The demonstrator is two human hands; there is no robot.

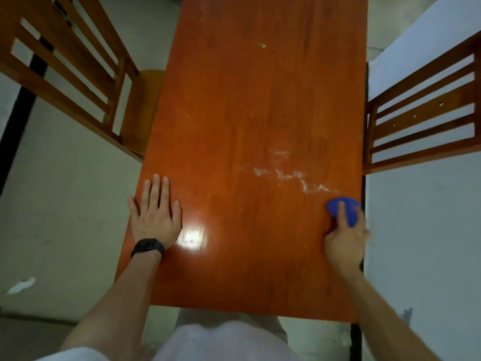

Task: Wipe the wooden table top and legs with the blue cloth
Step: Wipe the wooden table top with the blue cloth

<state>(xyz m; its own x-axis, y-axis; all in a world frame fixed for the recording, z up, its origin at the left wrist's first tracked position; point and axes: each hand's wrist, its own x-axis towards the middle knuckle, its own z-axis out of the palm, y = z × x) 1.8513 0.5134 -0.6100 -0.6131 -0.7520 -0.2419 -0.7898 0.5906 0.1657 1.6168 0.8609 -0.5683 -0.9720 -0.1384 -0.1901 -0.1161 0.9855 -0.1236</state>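
Bunching blue cloth (343,210), seemingly, right hand (343,239); left hand (155,217) apart.

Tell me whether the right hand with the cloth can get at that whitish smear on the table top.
Probably yes. The right hand presses the blue cloth near the table's right edge, and the whitish smear begins just beyond it, with only bare wood between.

Dim, soft, slightly blurred view; a bright glare patch on the table top (255,126), edges bent by wide-angle distortion.
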